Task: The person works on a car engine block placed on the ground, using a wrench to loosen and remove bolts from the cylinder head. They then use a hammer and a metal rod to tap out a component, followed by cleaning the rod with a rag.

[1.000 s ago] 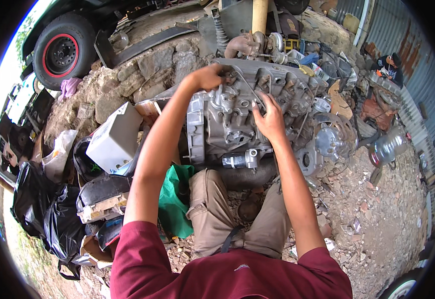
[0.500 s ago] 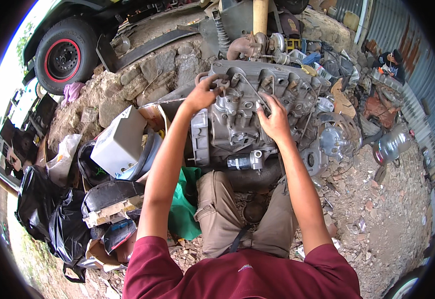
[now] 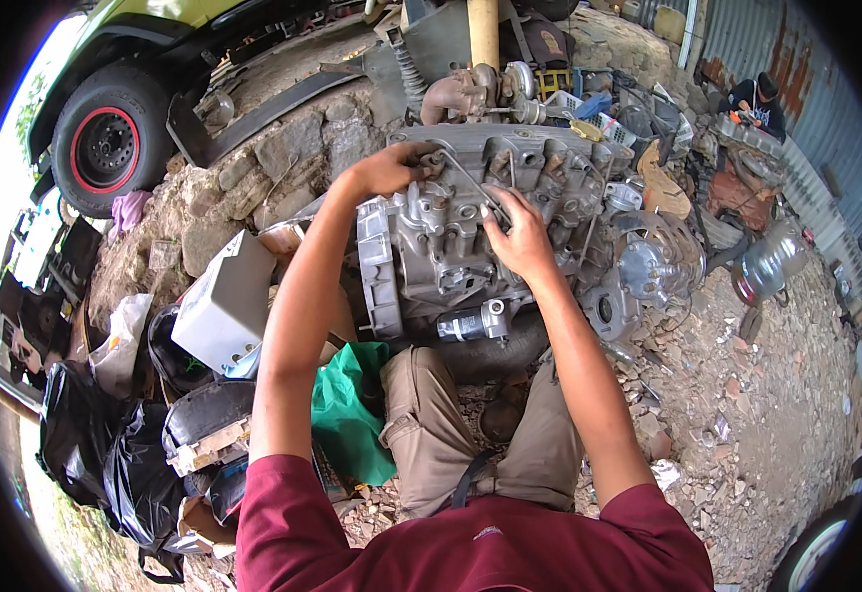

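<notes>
I'm in a rough vehicle-repair yard: a bare engine [image 3: 455,232] sits at 12 o'clock with a turbo [image 3: 457,100] just beyond it, a vehicle's wheel [image 3: 105,148] shows at 10, more parts [image 3: 744,205] lie by a corrugated wall [image 3: 811,109] toward 2, and stony, rubble-strewn ground [image 3: 717,424] spreads at 4.

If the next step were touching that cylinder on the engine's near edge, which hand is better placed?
Probably the right hand: it is nearer the cylinder, though at a thin rod. The left hand is near the far edge of the engine.
</notes>
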The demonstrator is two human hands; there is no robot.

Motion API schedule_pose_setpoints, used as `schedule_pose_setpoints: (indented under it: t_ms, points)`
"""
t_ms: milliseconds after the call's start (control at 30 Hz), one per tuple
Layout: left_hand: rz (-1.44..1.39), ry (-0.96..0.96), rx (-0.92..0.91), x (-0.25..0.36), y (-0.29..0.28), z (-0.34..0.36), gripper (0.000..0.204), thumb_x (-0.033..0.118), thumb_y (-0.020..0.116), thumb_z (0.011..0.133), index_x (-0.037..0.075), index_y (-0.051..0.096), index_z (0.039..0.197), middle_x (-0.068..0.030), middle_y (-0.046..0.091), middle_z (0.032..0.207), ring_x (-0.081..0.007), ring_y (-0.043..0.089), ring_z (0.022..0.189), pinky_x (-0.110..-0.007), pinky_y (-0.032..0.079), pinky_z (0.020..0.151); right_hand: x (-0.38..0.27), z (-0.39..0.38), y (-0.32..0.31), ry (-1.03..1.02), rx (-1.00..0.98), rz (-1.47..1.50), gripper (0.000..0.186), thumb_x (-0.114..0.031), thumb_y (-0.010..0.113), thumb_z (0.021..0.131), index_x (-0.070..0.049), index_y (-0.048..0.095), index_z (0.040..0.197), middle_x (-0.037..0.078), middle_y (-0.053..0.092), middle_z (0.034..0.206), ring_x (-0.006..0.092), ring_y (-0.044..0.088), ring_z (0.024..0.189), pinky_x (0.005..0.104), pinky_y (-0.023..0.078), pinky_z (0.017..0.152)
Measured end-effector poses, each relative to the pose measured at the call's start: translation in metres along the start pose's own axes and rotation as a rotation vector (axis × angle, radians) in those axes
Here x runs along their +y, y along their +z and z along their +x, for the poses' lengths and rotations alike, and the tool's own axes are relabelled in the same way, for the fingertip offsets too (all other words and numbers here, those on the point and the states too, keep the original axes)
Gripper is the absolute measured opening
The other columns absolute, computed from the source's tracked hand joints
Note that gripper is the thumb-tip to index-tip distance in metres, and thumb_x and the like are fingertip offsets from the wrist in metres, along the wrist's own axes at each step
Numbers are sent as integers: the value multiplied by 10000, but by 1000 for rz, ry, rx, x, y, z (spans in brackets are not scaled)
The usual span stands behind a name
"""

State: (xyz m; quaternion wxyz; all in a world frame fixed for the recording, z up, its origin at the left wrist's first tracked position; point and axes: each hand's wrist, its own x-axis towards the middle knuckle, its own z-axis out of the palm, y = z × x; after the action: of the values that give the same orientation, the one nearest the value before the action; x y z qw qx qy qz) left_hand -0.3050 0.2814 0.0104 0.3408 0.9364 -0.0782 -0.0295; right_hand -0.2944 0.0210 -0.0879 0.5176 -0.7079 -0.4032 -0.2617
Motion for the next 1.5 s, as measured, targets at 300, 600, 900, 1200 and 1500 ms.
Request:
schedule_pose_setpoints:
  t_ms: [300,600,900,1200,1500]
  points:
    - [-125,20,-29,9,-5,-9,574,221,646,915,154,452,1451,13,641,879,-50,463,614,-211,391,513,1,1,0,-6,-3,13,321,-102,637,875,-8,611,1181,204,649,1093,400,639,991,419,520,840]
    - [-146,268,485,-38,53,12,390,131,647,931,59,533,1296,-39,673,873,-62,543,729,-256,447,623,-2,2,0,9,-18,40,321,-98,633,881,5,609,1184,209,648,1109,396,639,1014,417,517,858]
    - [-334,187,369,-22,49,1,447,147,669,918,70,505,1327,-92,700,1022,-97,596,844,-261,480,691,-1,2,-1,-3,-13,59,323,-89,638,877,9,613,1184,211,651,1101,399,644,1005,410,521,852]
    - [-124,113,163,-5,9,-17,467,126,629,911,58,544,1365,-21,682,907,-61,479,628,-238,406,558,2,3,-3,26,-22,52,316,-66,649,860,3,618,1167,209,653,1059,396,649,968,409,520,831]
    - [-23,-1,-8,6,-13,-3,505,158,639,885,109,553,1380,-2,688,893,-53,482,606,-225,401,507,1,2,1,-10,-11,7,323,-83,641,869,-7,614,1182,201,646,1053,398,641,957,410,513,822]
